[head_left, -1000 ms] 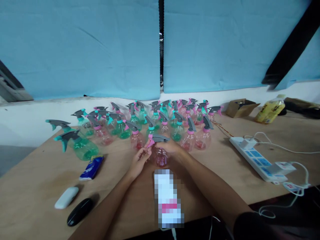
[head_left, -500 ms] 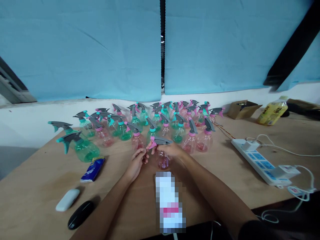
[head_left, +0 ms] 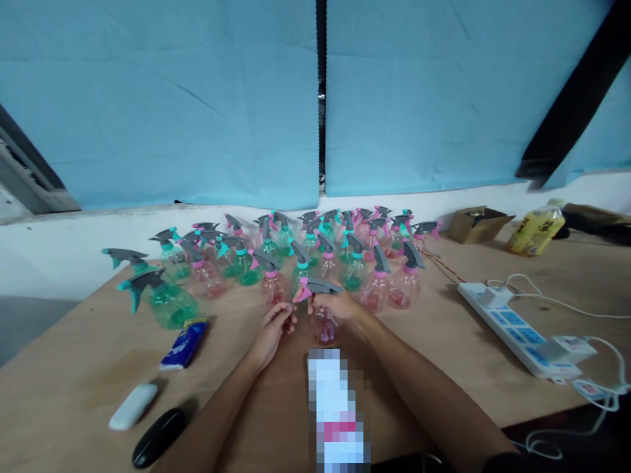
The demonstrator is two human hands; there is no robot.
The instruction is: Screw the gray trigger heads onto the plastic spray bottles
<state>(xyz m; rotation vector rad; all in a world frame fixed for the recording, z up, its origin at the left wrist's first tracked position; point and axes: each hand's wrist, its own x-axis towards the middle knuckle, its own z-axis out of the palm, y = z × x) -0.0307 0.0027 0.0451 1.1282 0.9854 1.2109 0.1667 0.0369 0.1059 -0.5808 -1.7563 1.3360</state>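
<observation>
A clear pink spray bottle [head_left: 326, 328] with a grey and pink trigger head stands upright on the table in front of me. My right hand [head_left: 340, 304] is wrapped around its neck, just under the head, and the nozzle points left. Beside the nozzle, my left hand [head_left: 275, 323] has its fingers curled and the thumb pressed to the forefinger. Anything small between those fingertips is too small to make out. Just behind my hands is a pink spray bottle [head_left: 274, 289], and a green one [head_left: 302, 268] is next to it.
Several more pink and green spray bottles [head_left: 246, 268] crowd the back. Left lie a blue packet [head_left: 184, 345], a white case [head_left: 133, 407] and a black case [head_left: 158, 437]. A blurred-out phone [head_left: 338, 407] lies in front; a power strip [head_left: 517, 332], cardboard box [head_left: 478, 225] and drink bottle [head_left: 536, 228] are right.
The view has tilted slightly upward, so everything on the table sits a little lower. Both hands keep almost the same pose at the pink spray bottle.
</observation>
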